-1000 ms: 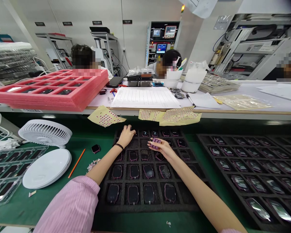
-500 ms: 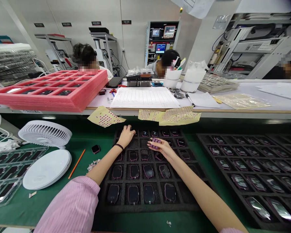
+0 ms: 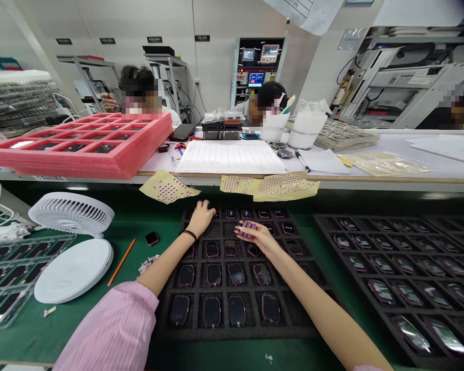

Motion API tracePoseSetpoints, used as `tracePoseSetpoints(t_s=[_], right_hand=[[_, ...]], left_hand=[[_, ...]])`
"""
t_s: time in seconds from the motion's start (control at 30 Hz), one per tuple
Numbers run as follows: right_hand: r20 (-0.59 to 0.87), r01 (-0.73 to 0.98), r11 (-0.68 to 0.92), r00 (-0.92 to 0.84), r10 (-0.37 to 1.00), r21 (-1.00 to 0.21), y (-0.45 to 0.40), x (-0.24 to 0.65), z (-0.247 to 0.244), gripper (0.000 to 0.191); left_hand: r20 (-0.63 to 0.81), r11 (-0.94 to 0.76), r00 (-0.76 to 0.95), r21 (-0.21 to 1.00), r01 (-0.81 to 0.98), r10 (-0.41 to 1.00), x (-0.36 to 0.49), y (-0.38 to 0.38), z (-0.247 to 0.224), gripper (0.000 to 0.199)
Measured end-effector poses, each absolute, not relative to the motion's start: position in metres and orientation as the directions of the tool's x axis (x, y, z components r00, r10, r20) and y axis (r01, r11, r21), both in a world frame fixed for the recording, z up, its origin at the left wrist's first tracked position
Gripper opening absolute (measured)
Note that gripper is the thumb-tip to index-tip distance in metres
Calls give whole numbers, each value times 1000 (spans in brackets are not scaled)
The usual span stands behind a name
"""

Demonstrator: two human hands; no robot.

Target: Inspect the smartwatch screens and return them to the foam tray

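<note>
A black foam tray [image 3: 226, 332] lies in front of me, with smartwatches in many pockets, such as a purple-rimmed watch [image 3: 270, 308] in the near row. At the tray's far left corner is my left hand [image 3: 201, 216], its fingers curled down over a back-row pocket. Something dark shows at its fingertips, too small to make out. My right hand [image 3: 257, 234] is closed over the tray's middle right, pinching several purple watch cases [image 3: 247, 229] side by side. Two watches [image 3: 238, 213] in the back row have lit screens.
A second foam tray of watches [image 3: 371, 304] lies right. To the left are a white fan [image 3: 73, 268], an orange stick [image 3: 121, 262], a loose watch [image 3: 152, 238] and a clear tray [image 3: 15, 278]. A pink foam tray [image 3: 131, 154] sits on the shelf ahead, with co-workers behind.
My hands keep nearly the same places and grips. Across the shelf, the co-worker at left now has a raised hand in view.
</note>
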State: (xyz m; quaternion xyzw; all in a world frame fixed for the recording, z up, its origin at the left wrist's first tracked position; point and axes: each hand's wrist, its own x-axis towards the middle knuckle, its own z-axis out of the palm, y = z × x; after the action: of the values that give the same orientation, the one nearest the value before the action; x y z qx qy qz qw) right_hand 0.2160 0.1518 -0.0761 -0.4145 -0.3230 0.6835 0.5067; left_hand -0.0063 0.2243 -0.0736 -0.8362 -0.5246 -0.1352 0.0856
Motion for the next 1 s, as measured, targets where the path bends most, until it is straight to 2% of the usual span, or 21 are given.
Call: tracePoseSetpoints(t_s=[1.0], right_hand=[[-240,-421,-282,-150,959,-862,152,216,-77,41]], left_hand=[[316,-430,407,6,903,857,-6,224,-73,21]])
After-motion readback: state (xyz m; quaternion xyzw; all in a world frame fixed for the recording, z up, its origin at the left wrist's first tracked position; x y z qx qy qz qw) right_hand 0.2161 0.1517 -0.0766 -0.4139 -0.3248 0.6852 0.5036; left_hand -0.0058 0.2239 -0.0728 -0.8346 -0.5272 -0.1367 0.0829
